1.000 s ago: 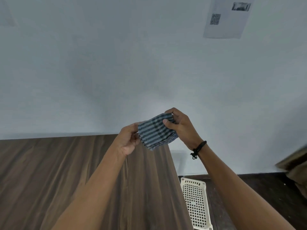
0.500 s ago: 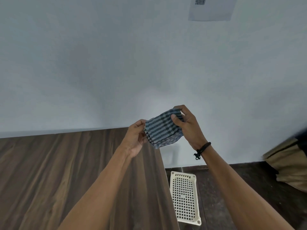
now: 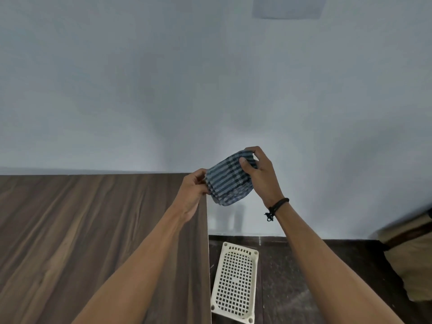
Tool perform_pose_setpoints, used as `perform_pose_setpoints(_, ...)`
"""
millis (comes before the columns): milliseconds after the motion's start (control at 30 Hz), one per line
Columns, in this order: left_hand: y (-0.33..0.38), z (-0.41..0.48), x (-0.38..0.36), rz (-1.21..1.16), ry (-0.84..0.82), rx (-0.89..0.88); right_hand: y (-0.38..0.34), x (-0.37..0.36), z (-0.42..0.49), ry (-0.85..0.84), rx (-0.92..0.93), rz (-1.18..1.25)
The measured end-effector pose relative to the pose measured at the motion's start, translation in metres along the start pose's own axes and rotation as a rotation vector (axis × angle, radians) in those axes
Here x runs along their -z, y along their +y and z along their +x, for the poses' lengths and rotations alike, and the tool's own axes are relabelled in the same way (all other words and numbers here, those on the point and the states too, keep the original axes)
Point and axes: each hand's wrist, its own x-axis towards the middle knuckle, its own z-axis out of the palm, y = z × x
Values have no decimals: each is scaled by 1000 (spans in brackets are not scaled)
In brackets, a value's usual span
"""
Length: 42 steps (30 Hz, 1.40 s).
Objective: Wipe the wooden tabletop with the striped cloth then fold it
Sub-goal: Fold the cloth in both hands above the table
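The striped cloth (image 3: 228,181), blue-grey with dark stripes, is bunched into a small folded bundle and held in the air just past the right edge of the wooden tabletop (image 3: 93,230). My left hand (image 3: 195,191) pinches its left side. My right hand (image 3: 259,171), with a black cord bracelet at the wrist, grips its upper right corner with thumb on the front. The cloth hangs clear of the table, in front of the pale wall.
A white perforated plastic tray (image 3: 236,281) lies on the dark floor right of the table edge. A tan sack or cushion (image 3: 411,258) sits at the far right. A paper sheet (image 3: 287,8) hangs high on the wall.
My view has swung to the right and down; more floor and tray show. Both hands keep hold of the cloth, which now sits beyond the table's right edge.
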Motion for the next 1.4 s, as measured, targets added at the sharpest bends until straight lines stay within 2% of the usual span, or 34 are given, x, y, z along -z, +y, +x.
perform_pose_setpoints(100, -13, -3, -6, -345, -18, 152, 31, 8, 0, 76, -116, 22)
perform_pose_setpoints(133, -19, -3, -8, -364, -37, 194, 43, 9, 0, 94, -159, 24)
perform_pose_setpoints(200, -35, 1, -14, -228, -53, 247, 70, 11, -4, 117, -243, 26)
perform_pose_setpoints(300, -64, 8, -25, -31, 33, 373, 108, 14, -12, 148, -342, -17)
perform_pose_setpoints(533, -161, 25, -48, 158, 214, 592, 209, 27, -46, 72, -605, -215)
perform_pose_setpoints(633, -210, 33, -51, 353, 216, 612, 255, 34, -60, 6, -768, -202)
perform_pose_setpoints(700, -237, 38, -53, 490, 205, 615, 289, 38, -68, -13, -899, -111)
perform_pose_setpoints(833, -288, 49, -56, 599, 130, 705, 351, 41, -83, -19, -1061, -70)
perform_pose_setpoints(1100, -383, 55, -53, 920, -16, 713, 435, 25, -107, -140, -1098, -452)
perform_pose_setpoints(1400, -428, 56, -58, 1122, -108, 700, 470, 14, -119, -205, -988, -721)
